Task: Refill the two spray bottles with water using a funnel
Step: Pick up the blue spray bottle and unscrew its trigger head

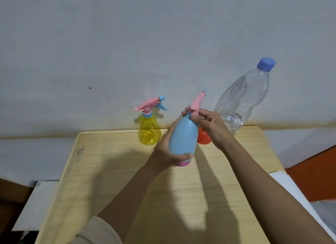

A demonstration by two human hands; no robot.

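Note:
A blue spray bottle (182, 136) with a pink base is held above the wooden table (112, 171). My left hand (164, 151) wraps around its lower body. My right hand (211, 124) pinches the neck under its pink spray head (197, 102). A yellow spray bottle (149, 130) with a pink and blue trigger stands at the table's far edge. An orange funnel (203, 138) lies behind the blue bottle, mostly hidden. A large clear water bottle (241, 100) with a blue cap stands far right, holding a little water at the bottom.
A grey wall (127, 43) rises just behind the table. White boards (36, 203) stick out beneath the table on the left and right. An orange-red surface (316, 176) shows at the right edge.

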